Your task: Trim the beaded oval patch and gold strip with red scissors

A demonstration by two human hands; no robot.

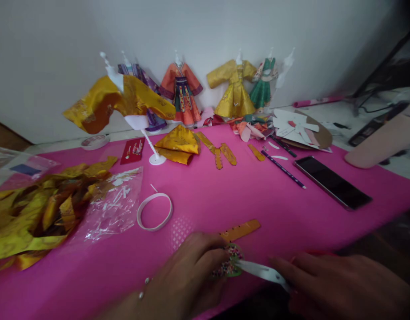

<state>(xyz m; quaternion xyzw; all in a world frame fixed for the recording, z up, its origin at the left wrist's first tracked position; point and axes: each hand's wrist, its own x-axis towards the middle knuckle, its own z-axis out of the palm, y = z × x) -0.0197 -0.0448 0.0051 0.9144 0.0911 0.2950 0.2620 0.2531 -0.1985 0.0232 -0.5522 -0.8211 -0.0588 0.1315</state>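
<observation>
Pink table (258, 195) | left hand (188, 278) pinches patterned patch (232, 263) | right hand (341, 284) grips white strip (263, 271) | orange strip (241, 230) just beyond

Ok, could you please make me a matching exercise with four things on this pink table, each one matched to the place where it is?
Things:
1. black flat smartphone
2. white ring of tape
3. small round beaded piece
4. narrow white paper strip

Places:
A. at the fingertips of the left hand
B. beside the clear plastic bag
C. held at one end by the right hand
D. beside the purple pencil

Pairs: 1-D, 2-B, 3-A, 4-C.
</observation>
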